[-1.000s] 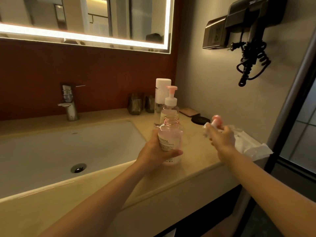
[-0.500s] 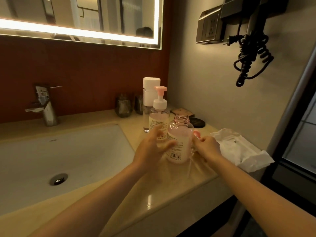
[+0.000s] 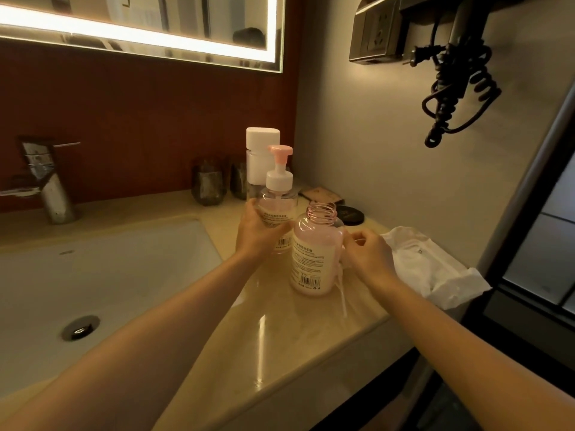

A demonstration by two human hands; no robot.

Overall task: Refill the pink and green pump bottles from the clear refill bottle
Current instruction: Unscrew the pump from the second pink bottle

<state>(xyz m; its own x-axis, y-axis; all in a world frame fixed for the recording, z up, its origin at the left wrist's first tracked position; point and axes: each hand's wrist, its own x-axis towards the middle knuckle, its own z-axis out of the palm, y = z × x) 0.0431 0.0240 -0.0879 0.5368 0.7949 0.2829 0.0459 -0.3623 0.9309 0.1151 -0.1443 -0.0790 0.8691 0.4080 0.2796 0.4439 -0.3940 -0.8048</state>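
Crowding the back corner of the counter (image 3: 280,337) are two dark cups (image 3: 208,185), a tall white-capped bottle (image 3: 259,150), a small brown box (image 3: 317,194) and a black round lid (image 3: 351,214), while a crumpled white wipe pack (image 3: 429,265) lies at the right edge and the sink (image 3: 109,275) with its tap (image 3: 49,181) fills the left. On the wall above hangs a black coiled cord (image 3: 451,88) beside a socket (image 3: 376,35). Nothing stands between the hands and the two bottles at the front. The open bottle (image 3: 314,253) stands upright on the counter, its threaded pink-tinted neck bare and facing up, its body clear with pale pink liquid nearly to the shoulder and a cream label with a barcode facing the camera. Just behind and left of it, touching or nearly so, the pump bottle (image 3: 278,206) also stands upright, long axis vertical, with a white collar and a pink nozzle pointing right. The left hand (image 3: 258,234) is wrapped around the lower body of the pump bottle, fingers closed on it. The right hand (image 3: 367,253) is beside the open bottle's right flank, fingers curled together on something pale and mostly hidden; a thin white tube (image 3: 342,293) trails down from it across the counter.
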